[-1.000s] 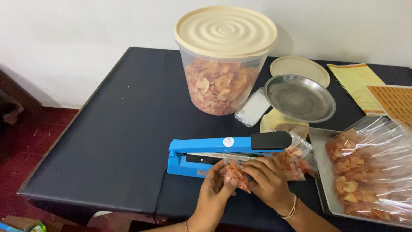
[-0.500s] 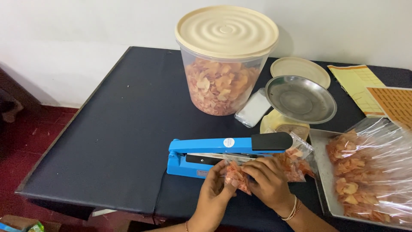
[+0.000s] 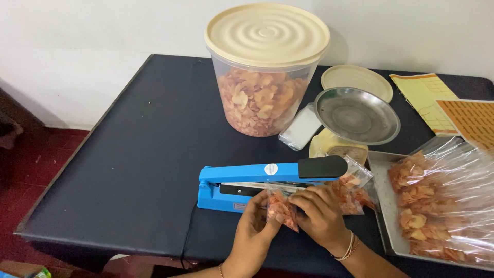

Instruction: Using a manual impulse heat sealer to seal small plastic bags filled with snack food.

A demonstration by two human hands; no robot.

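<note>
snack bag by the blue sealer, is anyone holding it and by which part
Yes. Both hands hold the small snack bag: left hand on its left edge, right hand on its right edge.

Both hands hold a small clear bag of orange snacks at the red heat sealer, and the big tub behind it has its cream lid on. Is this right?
Not quite: the head view shows the heat sealer is blue, not red. The rest holds: the left hand and right hand hold the small bag at it, and the big tub has its cream lid on.

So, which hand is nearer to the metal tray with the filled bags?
The right hand. It holds the small snack bag from the side that faces the metal tray. The left hand is on the bag's far side, further from the tray.
</note>
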